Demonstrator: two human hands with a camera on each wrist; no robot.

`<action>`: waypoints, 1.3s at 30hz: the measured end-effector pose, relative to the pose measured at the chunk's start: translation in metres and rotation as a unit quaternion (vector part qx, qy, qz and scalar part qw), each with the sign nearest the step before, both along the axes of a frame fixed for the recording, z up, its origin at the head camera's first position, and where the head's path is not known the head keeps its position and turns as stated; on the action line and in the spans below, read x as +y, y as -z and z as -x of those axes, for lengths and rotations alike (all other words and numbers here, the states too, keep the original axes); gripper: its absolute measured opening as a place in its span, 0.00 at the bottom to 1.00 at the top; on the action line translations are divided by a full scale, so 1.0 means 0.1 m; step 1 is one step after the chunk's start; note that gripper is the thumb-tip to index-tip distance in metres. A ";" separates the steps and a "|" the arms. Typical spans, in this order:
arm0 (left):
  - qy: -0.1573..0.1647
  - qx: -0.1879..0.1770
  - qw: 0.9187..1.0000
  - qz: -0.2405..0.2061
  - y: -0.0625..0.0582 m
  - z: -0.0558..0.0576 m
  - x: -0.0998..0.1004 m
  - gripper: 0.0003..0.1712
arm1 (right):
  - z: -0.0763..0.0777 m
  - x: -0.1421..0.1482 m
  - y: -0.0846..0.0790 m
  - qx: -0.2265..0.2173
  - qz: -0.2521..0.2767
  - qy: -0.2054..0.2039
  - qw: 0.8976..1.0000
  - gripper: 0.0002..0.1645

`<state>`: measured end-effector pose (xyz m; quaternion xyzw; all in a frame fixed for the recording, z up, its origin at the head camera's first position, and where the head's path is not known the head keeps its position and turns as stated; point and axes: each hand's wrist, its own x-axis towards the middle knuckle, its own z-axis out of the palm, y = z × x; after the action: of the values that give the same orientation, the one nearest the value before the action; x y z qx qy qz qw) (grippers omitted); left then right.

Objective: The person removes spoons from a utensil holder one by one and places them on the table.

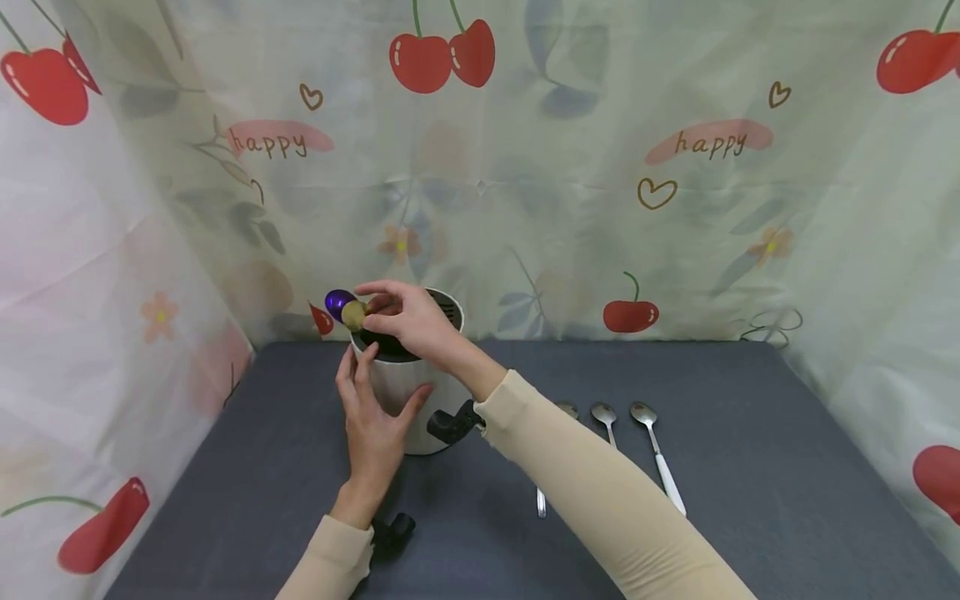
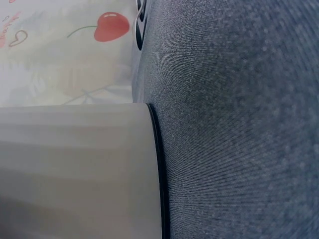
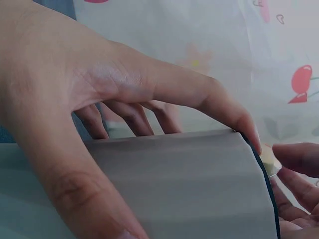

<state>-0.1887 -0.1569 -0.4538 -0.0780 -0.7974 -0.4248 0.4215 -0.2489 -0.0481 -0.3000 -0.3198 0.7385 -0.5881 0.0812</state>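
A pale cylindrical utensil holder (image 1: 408, 383) with a dark rim stands upright on the table. My left hand (image 1: 375, 425) grips its near left side, thumb on the front and index fingertip hooked at the rim. Over the mouth, my right hand (image 1: 416, 321) pinches a gold spoon (image 1: 354, 315) by the rim; its rounded bowl shows, and the rest is hidden by the fingers. Beside it a shiny purple spoon bowl (image 1: 339, 303) sticks out past the left rim. In the right wrist view the pale gold piece (image 3: 270, 160) shows close to the right thumb.
On the grey table (image 1: 750, 467), to the right, lie a white-handled spoon (image 1: 666, 475) and two more metal spoons, partly covered by the right sleeve (image 1: 592, 483). A printed curtain (image 1: 525, 217) closes the back and sides. Black wrist camera mounts (image 1: 450, 425) project beside both wrists.
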 end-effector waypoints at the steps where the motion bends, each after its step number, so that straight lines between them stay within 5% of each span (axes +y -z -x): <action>1: 0.001 0.001 1.000 -0.001 0.00 0.00 0.00 0.53 | 0.00 -0.01 -0.01 0.006 -0.008 0.002 1.000 0.25; 12: 0.012 0.001 1.000 -0.008 -0.03 0.00 0.02 0.54 | -0.03 -0.01 -0.02 0.024 -0.063 0.034 0.997 0.17; 23: 0.014 0.008 1.000 -0.006 -0.01 0.01 0.04 0.56 | -0.07 0.11 -0.08 -0.077 0.064 0.026 0.995 0.17; 39: 0.012 -0.017 0.999 -0.030 -0.03 0.00 0.03 0.56 | -0.06 0.46 -0.33 -0.090 0.213 0.050 0.972 0.17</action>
<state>-0.1887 -0.1539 -0.4508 -0.0677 -0.7905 -0.4545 0.4050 -0.2430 -0.0023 -0.2672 -0.2380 0.6009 -0.7615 0.0481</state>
